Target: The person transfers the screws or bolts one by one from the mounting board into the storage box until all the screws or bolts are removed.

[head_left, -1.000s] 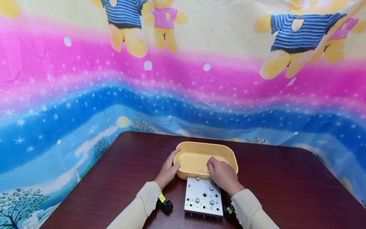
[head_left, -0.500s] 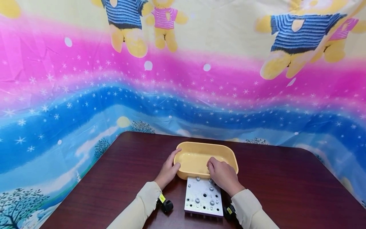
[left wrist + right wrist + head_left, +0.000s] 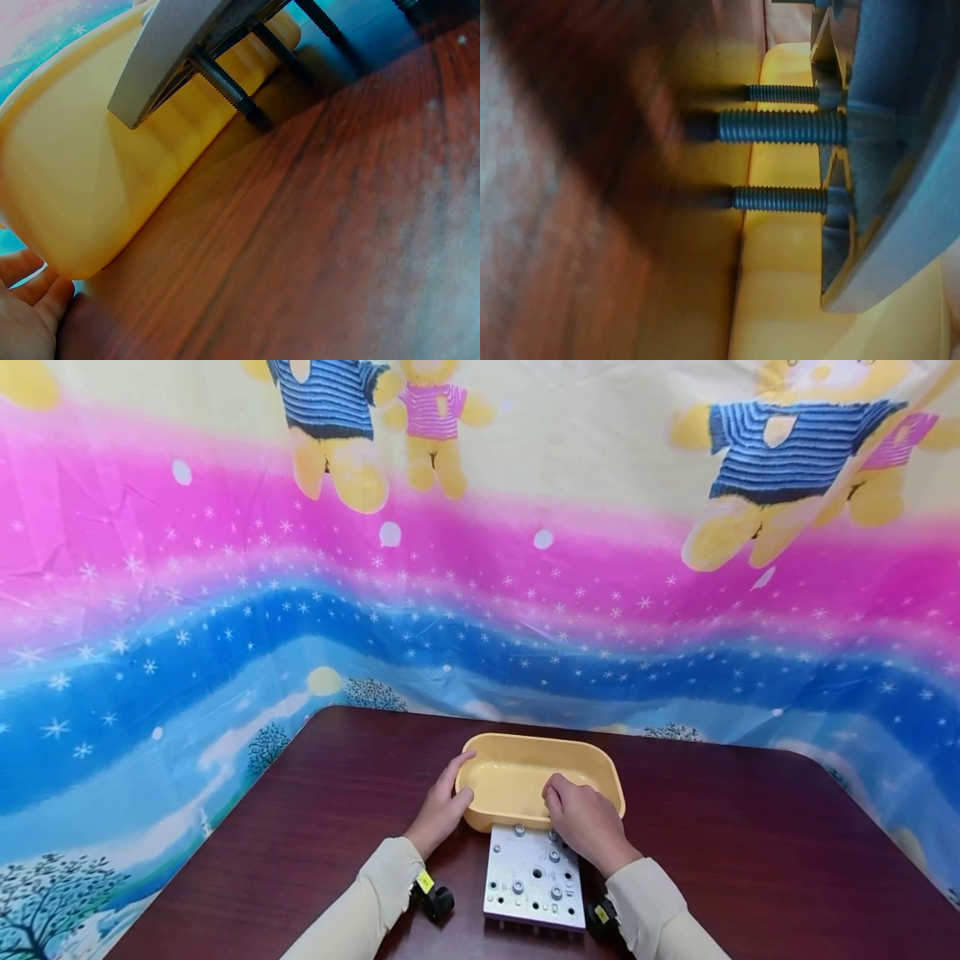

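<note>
A pale yellow oblong plastic basin (image 3: 498, 777) stands on the table. My left hand (image 3: 438, 810) holds its left end, thumb at the near corner and fingers spread along the outer rim. My right hand (image 3: 588, 818) is curled over the near right side of the basin, thumb against the index finger; the inside of the fist is hidden. A silver metal plate (image 3: 517, 860) with holes and several socket-head bolts lies in front of the basin, its far right corner hidden under the right hand. Threaded bolt shanks (image 3: 780, 127) stick out beneath the plate in the right wrist view.
The dark reddish-brown table (image 3: 337, 827) spreads out on both sides. A cloth (image 3: 487, 568) printed with bears and snowflakes hangs behind it. A black wrist camera (image 3: 437, 902) sits left of the plate, another wrist camera (image 3: 602, 917) at its right edge.
</note>
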{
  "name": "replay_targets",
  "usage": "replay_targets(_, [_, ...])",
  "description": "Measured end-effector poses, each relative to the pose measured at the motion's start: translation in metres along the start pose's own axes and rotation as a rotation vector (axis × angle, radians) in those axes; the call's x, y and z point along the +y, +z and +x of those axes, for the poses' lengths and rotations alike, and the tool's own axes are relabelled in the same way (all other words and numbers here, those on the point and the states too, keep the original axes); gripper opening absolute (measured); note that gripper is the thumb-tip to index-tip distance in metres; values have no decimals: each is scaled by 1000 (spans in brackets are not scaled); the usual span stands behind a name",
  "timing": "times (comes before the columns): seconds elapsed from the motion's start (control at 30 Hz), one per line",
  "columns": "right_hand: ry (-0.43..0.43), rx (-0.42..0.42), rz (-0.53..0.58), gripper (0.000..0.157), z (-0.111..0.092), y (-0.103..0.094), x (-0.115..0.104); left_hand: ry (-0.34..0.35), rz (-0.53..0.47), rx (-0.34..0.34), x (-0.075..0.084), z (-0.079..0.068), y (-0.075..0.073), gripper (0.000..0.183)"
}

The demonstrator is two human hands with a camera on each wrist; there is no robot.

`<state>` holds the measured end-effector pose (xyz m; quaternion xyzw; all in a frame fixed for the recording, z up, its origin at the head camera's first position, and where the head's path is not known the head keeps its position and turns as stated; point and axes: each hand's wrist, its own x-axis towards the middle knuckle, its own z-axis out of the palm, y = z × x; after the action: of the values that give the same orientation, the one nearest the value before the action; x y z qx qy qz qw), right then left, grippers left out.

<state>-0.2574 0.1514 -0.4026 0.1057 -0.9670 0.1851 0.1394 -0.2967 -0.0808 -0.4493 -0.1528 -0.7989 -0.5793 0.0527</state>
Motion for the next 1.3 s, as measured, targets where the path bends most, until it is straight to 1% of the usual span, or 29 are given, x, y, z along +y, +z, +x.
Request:
replay_targets(0.13, [-7,1,-2,16,1,1,-1,-6,1,1,-1,0,-1,62])
replay_targets(0.4, [-11,0,-10,15,4,1,-3,12,-11,-2,-4,1,-4,63])
replay_targets(0.87, [-2,-2,-4,17,2,0,-1,12,-7,4,-2,2,-1,63])
replay_targets(1.3, [-1,-4,-1,17,1,1,1,6,1,4,-4,2,1,63])
